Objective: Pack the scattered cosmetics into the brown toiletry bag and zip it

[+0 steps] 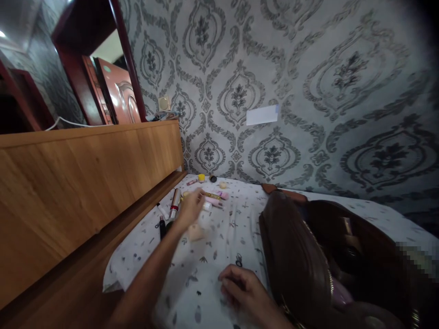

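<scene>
Just right of the left hand (193, 205) lies a pink tube (213, 201).

I make out a slim gold tube (213, 196) lying flat, its left end hidden from me, with a pink tube (213, 201) just beside it and a small white piece (207, 206) near both. Further left I see a silver cylinder (176, 198) banded in red. A tan piece (196, 232), blurred on my feed, lies closer to the camera. Well to the right, the dark brown bag (291, 251) gapes open, its inside mostly in shadow.
</scene>
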The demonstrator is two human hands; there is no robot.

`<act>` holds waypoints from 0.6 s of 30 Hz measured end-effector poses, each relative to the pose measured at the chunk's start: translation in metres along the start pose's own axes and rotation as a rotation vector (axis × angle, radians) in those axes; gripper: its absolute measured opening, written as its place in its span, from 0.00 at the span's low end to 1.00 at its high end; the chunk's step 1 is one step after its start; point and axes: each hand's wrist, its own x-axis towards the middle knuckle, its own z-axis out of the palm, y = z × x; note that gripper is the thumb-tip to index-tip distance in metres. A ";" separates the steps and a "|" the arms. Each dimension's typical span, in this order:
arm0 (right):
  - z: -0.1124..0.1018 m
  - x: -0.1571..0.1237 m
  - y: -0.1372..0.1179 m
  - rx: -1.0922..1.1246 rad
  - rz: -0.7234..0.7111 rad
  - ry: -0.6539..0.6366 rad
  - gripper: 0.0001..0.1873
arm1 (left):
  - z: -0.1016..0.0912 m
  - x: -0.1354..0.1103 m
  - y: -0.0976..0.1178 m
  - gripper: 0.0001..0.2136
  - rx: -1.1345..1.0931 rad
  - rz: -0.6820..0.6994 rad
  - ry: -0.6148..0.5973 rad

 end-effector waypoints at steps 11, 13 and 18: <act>0.016 0.065 -0.018 0.023 -0.103 0.156 0.16 | 0.008 0.041 -0.124 0.20 0.166 -0.418 -0.122; 0.018 0.070 -0.010 -0.058 -0.170 0.187 0.13 | 0.008 0.045 -0.131 0.20 0.160 -0.433 -0.098; 0.016 0.064 -0.005 -0.210 -0.201 0.134 0.09 | 0.004 0.046 -0.141 0.21 0.187 -0.462 -0.084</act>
